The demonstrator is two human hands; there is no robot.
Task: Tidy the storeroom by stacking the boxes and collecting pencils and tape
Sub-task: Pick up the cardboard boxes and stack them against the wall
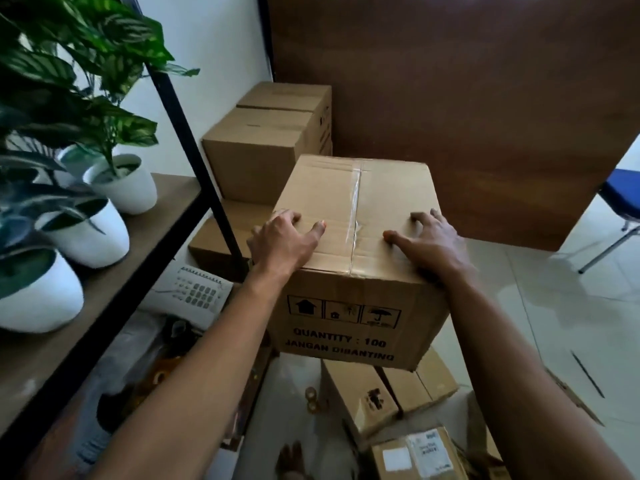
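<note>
Two hands carry one sealed carton (356, 244) in mid-air above the loose boxes on the floor (391, 393), short of the stacked boxes (263, 147) by the wall. The left hand (282, 242) and right hand (429, 242) clamp its opposite top edges, fingers curled over the sides, thumbs lying on the lid. Stiff cardboard with fragile marks and "QUANTITY : 100" suggests some weight; gripping lower, under the base corners, would probably be safer. Its long axis and taped seam run away from the person, printed end facing them, upright.
</note>
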